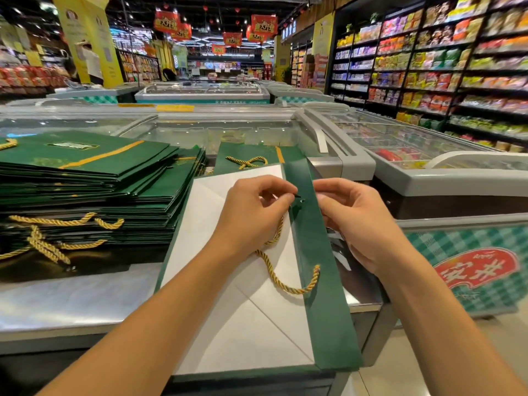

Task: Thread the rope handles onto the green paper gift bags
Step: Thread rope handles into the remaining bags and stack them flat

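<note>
While the left hand [251, 207] is pinching the black tip [297, 195] of the gold rope handle [274, 275] between thumb and forefinger, it is holding that tip just beside a small hole [303, 200] in the bag's rim band. The green paper gift bag [323, 310] is lying on the steel top [71, 298] of a chest freezer, its white inner face turned up and its green rim band running along the right edge. The rope's other end is already sitting through a lower hole in that band, and the cord is looping left across the white paper and up under the left palm.

The right hand [357, 218] is gripping the band from the right, fingers curled against it; the fingertips are hidden behind the paper.

To the left, a tall stack of flat green bags [94, 178] is resting on the same top, with gold handles poking out of the lower ones. Just beyond the working bag, another green bag [245, 151] is lying flat with a gold handle [251, 161] curled on it.

On the right, a glass-lidded freezer [428, 181] is showing packets inside, some red ones [391, 155] among them; what they are is too blurred to tell. Store shelves [428, 67] further right are carrying rows of colourful packets.
</note>
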